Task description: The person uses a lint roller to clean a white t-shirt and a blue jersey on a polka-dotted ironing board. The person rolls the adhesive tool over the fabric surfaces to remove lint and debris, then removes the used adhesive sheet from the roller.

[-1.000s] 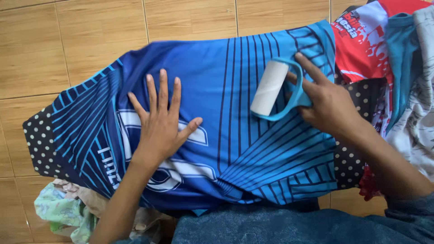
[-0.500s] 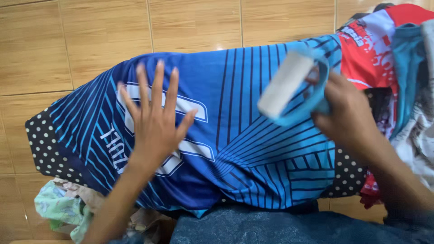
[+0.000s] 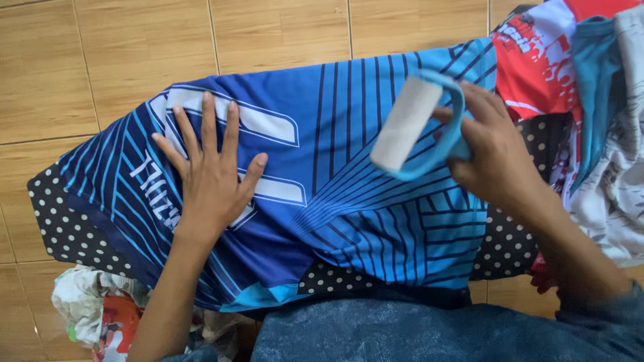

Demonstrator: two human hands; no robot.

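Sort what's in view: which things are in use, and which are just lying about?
In use: blue jersey under flat left hand; lint roller in right hand.
Lying about: red-and-white shirt, crumpled cloth, polka-dot fabric, tiled floor.

our left hand (image 3: 211,177) lies flat, palm down, fingers spread wide, forearm reaching up from below. our right hand (image 3: 493,151) is curled in a grip, wrist bent, forearm angling in from the lower right.
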